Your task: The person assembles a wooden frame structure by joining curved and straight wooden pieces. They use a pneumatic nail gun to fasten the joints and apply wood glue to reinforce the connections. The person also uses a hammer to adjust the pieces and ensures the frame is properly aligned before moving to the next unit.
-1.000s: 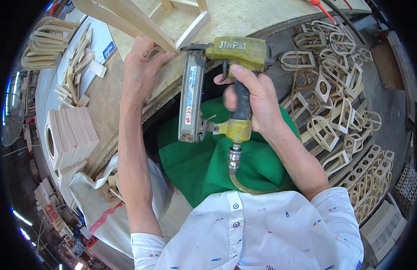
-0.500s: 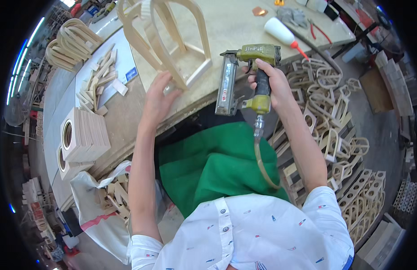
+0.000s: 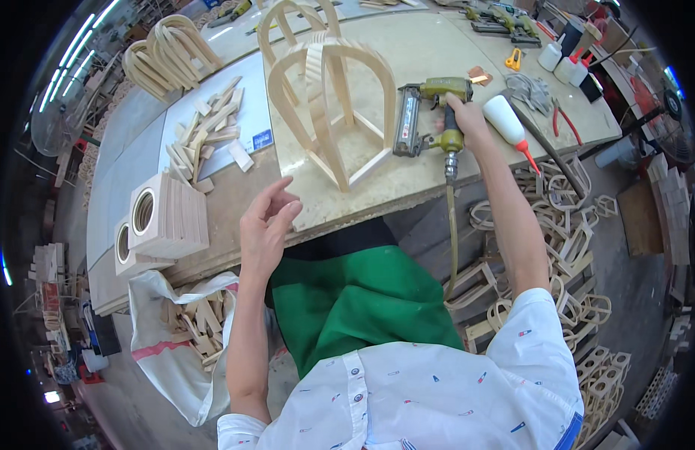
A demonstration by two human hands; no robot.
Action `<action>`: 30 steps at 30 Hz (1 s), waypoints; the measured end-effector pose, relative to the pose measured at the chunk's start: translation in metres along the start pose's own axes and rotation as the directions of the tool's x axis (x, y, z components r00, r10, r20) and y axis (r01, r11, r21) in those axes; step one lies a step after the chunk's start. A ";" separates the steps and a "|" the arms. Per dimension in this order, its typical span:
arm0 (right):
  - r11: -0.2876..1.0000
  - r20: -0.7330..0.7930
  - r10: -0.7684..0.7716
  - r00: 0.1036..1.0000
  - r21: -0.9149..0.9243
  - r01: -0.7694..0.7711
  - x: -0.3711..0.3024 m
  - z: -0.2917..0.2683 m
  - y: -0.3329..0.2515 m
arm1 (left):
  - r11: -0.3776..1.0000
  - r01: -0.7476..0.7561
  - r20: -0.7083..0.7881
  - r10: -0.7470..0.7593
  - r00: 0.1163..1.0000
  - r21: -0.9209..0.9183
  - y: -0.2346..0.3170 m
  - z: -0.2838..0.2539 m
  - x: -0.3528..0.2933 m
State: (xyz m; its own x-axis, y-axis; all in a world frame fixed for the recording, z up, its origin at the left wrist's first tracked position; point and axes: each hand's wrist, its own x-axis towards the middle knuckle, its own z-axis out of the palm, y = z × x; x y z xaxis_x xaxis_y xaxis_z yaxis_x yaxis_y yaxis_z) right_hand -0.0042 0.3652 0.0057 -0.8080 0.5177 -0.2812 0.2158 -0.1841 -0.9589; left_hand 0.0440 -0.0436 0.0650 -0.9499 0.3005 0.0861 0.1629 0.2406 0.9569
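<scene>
My right hand (image 3: 469, 121) is wrapped round the grip of an olive-green pneumatic nail gun (image 3: 409, 124), its magazine pointing left over the bench. An air hose (image 3: 453, 240) hangs from the gun's handle. Left of the gun, a domed wooden frame (image 3: 317, 112) of curved strips on a square base stands upright on the workbench (image 3: 437, 184). My left hand (image 3: 263, 229) is empty near the bench's front edge, fingers apart, just short of the frame's nearest corner. Behind that frame stands a similar arched frame (image 3: 266, 45), partly hidden.
Wood offcuts (image 3: 205, 135) and stacked blocks with round holes (image 3: 167, 214) lie on the left. A white sack (image 3: 156, 345) of scraps stands below. Right of the gun are a glue bottle (image 3: 505, 120) and pliers (image 3: 565, 124). Wooden frames (image 3: 568, 255) pile on the floor.
My left hand has come away from the wooden frame's base toward me. My right hand has carried the nail gun farther over the bench, beside the frame. The view has shifted too.
</scene>
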 end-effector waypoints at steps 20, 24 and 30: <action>0.975 0.472 -0.154 0.868 0.216 0.055 -0.126 0.053 -0.101 | 0.215 -0.838 0.700 0.468 0.539 0.501 0.082 0.009 0.035; 0.958 0.596 -0.267 0.757 0.249 0.141 -0.139 0.085 -0.092 | 0.134 -0.790 0.687 0.421 0.592 0.599 0.071 -0.015 0.035; 0.836 0.359 -0.528 0.770 0.382 0.395 -0.166 0.117 -0.054 | 0.980 -0.199 0.202 0.194 0.960 0.007 0.104 -0.017 0.030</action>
State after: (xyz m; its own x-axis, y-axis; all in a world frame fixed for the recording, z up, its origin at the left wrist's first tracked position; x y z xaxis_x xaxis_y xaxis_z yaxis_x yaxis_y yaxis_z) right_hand 0.0537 0.1914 0.1089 -0.9327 0.1962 0.3026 -0.3479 -0.2685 -0.8983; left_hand 0.0280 -0.0255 0.1713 -0.8264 0.5217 0.2117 0.3504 0.1821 0.9187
